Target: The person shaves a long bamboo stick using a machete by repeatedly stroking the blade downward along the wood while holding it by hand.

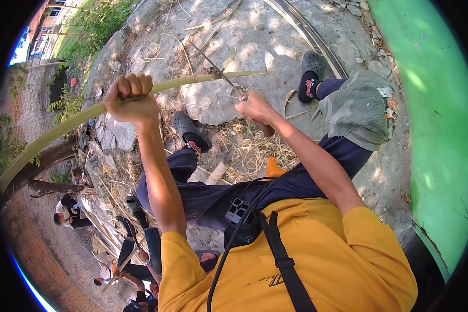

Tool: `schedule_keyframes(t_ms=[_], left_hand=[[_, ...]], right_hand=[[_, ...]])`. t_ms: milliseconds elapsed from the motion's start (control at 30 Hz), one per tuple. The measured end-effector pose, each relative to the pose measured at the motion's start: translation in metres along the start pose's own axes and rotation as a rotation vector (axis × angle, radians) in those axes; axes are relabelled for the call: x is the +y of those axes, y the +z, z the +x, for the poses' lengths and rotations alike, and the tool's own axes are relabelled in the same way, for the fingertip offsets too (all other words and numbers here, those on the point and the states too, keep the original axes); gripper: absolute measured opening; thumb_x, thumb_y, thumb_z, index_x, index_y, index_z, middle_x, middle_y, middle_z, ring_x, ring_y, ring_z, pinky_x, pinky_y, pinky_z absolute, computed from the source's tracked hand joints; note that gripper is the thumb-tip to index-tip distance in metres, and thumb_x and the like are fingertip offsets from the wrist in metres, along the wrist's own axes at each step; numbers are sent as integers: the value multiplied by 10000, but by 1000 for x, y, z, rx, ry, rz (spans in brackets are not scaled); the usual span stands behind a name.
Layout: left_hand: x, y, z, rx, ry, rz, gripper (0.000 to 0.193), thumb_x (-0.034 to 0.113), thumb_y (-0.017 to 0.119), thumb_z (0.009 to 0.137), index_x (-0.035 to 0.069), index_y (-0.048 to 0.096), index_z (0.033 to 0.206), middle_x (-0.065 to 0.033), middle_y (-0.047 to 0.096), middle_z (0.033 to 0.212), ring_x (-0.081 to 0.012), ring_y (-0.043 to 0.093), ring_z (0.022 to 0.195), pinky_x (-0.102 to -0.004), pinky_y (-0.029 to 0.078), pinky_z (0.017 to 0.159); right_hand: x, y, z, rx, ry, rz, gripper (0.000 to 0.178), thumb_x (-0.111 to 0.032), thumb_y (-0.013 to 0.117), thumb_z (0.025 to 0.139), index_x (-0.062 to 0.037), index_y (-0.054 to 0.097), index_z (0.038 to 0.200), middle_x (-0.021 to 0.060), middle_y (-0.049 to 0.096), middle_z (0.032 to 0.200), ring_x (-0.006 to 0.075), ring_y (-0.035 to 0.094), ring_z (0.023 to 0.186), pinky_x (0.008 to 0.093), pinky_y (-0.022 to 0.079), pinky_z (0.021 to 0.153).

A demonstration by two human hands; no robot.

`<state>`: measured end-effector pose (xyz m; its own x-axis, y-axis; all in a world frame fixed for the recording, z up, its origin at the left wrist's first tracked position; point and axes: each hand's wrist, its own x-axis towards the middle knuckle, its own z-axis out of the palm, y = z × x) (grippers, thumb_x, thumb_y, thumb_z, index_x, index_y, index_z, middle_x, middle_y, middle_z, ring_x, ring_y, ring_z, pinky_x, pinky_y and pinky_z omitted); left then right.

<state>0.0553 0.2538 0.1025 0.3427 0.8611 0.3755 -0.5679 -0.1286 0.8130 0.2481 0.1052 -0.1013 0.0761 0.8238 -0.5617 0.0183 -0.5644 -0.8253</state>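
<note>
My left hand is wrapped round a long, pale green bamboo strip, which curves from the far left edge to above the middle of the rock. My right hand grips a knife by its brown handle, the end of which sticks out below the fist. Its narrow dark blade points up and left and crosses the strip near the strip's right end. Whether the edge cuts into the bamboo cannot be made out. A grey-green cloth lies over my right knee.
Under my feet is a grey rock slab with thin bamboo shavings scattered about. A green wall rises close on the right. Long split strips lie beyond my right foot. Several people sit at the lower left, near more bamboo.
</note>
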Motion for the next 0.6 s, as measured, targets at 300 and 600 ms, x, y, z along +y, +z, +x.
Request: schedule_keyframes(t_ms=[300, 600], left_hand=[[-7, 37, -2, 233, 116, 53, 386, 280, 405, 925, 149, 205, 623, 13, 158, 533, -113, 102, 486, -326, 105, 466], [-8, 39, -11, 294, 122, 34, 387, 269, 412, 917, 153, 196, 616, 18, 152, 536, -109, 101, 486, -323, 97, 460]], right_hand=[[-93, 49, -86, -47, -337, 94, 218, -168, 669, 751, 39, 630, 808, 82, 583, 592, 157, 540, 552, 349, 425, 544], [-58, 25, -58, -51, -64, 183, 222, -184, 659, 744, 26, 602, 698, 115, 573, 576, 213, 576, 547, 385, 450, 553]])
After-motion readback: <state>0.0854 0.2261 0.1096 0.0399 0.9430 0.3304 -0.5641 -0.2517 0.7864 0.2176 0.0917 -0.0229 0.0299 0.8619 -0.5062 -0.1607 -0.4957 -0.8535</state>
